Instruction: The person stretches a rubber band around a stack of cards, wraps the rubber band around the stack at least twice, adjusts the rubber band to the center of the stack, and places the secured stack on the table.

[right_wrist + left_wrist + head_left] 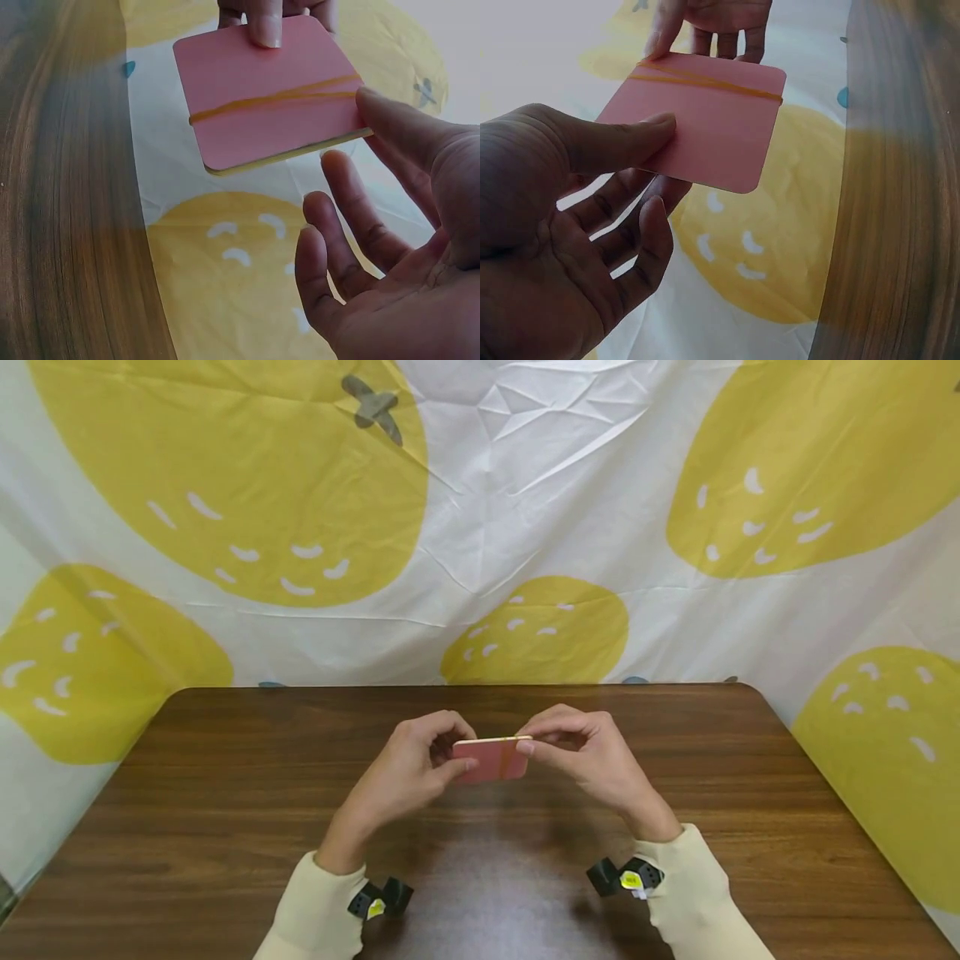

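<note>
A thin pink stack of square cards (pixel 486 763) with rounded corners is held up above the table, its face toward me. An orange rubber band (pixel 255 103) runs round it in two strands nearer its right end. My left hand (pixel 408 767) pinches the left side, thumb flat on the pink face and fingers behind. At the top right edge, my right hand (pixel 600 758) pinches the stack by the end of the band, thumb in front. The right wrist view shows its other fingers loosely bent, away from the cards. Pale layers show along the stack's edge.
A dark brown wooden table (pixel 225 827) lies below the hands. Behind it and at both sides hangs a white cloth (pixel 480 518) printed with large yellow fruit. Black wrist cameras (pixel 626 877) sit on the cream sleeves (pixel 315 902).
</note>
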A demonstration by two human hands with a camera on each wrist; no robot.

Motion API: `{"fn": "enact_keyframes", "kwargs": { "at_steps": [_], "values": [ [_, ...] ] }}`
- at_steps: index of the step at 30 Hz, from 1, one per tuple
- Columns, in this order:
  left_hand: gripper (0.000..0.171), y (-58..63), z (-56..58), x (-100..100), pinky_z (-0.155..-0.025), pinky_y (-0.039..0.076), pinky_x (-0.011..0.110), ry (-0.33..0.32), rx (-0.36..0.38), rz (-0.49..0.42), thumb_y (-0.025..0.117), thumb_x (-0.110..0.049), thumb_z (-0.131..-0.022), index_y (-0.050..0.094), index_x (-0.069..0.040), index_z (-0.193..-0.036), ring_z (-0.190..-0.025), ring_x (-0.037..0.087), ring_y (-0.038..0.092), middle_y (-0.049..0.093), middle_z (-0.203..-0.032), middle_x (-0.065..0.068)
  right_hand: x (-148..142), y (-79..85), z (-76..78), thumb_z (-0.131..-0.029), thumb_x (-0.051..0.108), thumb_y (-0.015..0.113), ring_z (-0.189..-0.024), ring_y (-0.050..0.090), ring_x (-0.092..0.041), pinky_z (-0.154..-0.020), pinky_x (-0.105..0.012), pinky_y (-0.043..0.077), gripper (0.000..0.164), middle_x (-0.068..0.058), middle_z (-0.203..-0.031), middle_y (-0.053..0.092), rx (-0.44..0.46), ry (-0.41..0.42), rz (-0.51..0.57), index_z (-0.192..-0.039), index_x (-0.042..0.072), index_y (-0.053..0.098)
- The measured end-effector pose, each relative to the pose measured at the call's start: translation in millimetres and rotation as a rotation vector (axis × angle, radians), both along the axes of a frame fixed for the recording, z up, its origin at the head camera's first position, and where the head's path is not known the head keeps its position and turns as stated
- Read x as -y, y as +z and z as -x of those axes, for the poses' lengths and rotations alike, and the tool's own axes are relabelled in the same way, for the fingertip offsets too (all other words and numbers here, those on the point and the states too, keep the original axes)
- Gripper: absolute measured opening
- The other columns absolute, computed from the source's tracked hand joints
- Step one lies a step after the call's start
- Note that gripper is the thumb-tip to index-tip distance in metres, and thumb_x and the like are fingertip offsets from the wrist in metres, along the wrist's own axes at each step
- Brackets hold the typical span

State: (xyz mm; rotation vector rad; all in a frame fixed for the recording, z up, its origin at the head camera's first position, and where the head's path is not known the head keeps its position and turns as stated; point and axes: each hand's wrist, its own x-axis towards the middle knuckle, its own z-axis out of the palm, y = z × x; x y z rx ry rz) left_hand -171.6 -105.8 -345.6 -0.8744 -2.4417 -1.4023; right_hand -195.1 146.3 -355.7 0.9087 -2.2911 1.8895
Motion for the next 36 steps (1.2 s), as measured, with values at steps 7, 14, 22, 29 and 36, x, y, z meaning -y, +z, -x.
{"fn": "enact_keyframes", "kwargs": {
  "at_steps": [7,14,22,29,36],
  "values": [
    [0.012,-3.1,3.2,0,-0.066,0.054,0.029,0.013,0.059,-0.136,0.08,0.0,-0.086,0.072,-0.006,-0.092,-0.075,0.015,0.062,0.069,-0.085,0.001,0,1.3,-0.2,-0.088,0.003,0.079,-0.087,0.065,-0.02,-0.069,-0.026,0.052,0.011,-0.009,-0.096,0.072,-0.003,-0.093,-0.04,-0.098,0.006,0.08],
    [0.004,-7.1,8.1,1,-0.068,0.055,0.03,0.036,0.067,-0.276,0.078,-0.006,-0.089,0.077,-0.005,-0.093,-0.075,0.016,0.066,0.074,-0.087,0.002,1,-1.5,1.9,-0.088,0.006,0.079,-0.082,0.063,-0.018,-0.066,-0.026,0.048,0.009,-0.008,-0.094,0.073,0.001,-0.124,-0.02,-0.097,0.007,0.081],
    [0.006,-8.3,9.8,1,-0.064,0.053,0.024,0.062,0.067,-0.346,0.08,-0.004,-0.087,0.078,0.0,-0.092,-0.071,0.015,0.066,0.075,-0.085,0.007,3,-3.3,1.8,-0.089,0.005,0.078,-0.081,0.063,-0.018,-0.067,-0.027,0.05,0.01,-0.01,-0.093,0.073,0.019,-0.128,0.018,-0.098,0.005,0.08],
    [0.006,-8.9,10.3,0,-0.063,0.052,0.021,0.088,0.03,-0.39,0.082,-0.001,-0.083,0.079,0.002,-0.089,-0.071,0.013,0.067,0.076,-0.083,0.008,5,-1.6,-0.7,-0.088,0.007,0.079,-0.081,0.064,-0.019,-0.067,-0.028,0.051,0.009,-0.008,-0.095,0.073,0.015,-0.147,0.024,-0.097,0.006,0.08],
    [0.007,-9.4,9.7,-2,-0.063,0.053,0.023,0.083,0.021,-0.431,0.082,0.003,-0.082,0.079,0.003,-0.088,-0.071,0.011,0.067,0.076,-0.082,0.011,7,0.1,-3.7,-0.089,0.005,0.078,-0.076,0.063,-0.019,-0.065,-0.027,0.05,0.009,-0.007,-0.094,0.073,-0.009,-0.154,0.031,-0.099,0.006,0.079]
  ]
}}
